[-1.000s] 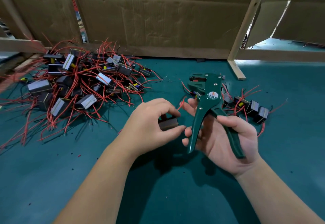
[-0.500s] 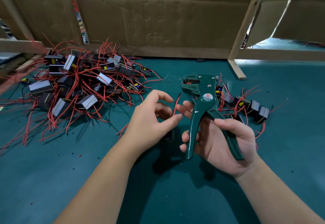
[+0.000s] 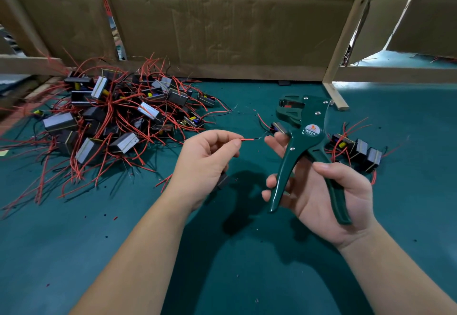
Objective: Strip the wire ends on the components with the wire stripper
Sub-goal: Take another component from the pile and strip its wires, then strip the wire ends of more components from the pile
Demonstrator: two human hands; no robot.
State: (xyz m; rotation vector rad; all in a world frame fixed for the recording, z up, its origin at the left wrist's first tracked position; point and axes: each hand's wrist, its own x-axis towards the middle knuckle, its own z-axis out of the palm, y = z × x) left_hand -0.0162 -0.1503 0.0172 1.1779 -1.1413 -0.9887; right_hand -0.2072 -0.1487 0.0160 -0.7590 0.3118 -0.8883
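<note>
My left hand [image 3: 205, 163] pinches a red wire [image 3: 247, 139] between thumb and forefinger, its bare end pointing right. The wire's dark block component [image 3: 222, 181] hangs under that hand, mostly hidden. My right hand [image 3: 319, 191] grips the green wire stripper [image 3: 304, 151] by both handles, jaws up and to the left. The wire tip ends just short of my right fingertips, below the jaws. A big pile of components with red wires [image 3: 111, 121] lies at the left. A small group of components [image 3: 356, 149] sits behind the stripper at the right.
The work surface is a green mat [image 3: 74, 253] dotted with tiny bits of insulation. Cardboard walls [image 3: 222, 30] close off the back. A slanted wooden strut [image 3: 346, 42] comes down to the mat behind the stripper.
My left hand let the component drop below it and now pinches one red wire, held out to the right. The stripper's jaws swung left, then back right and further from me.
</note>
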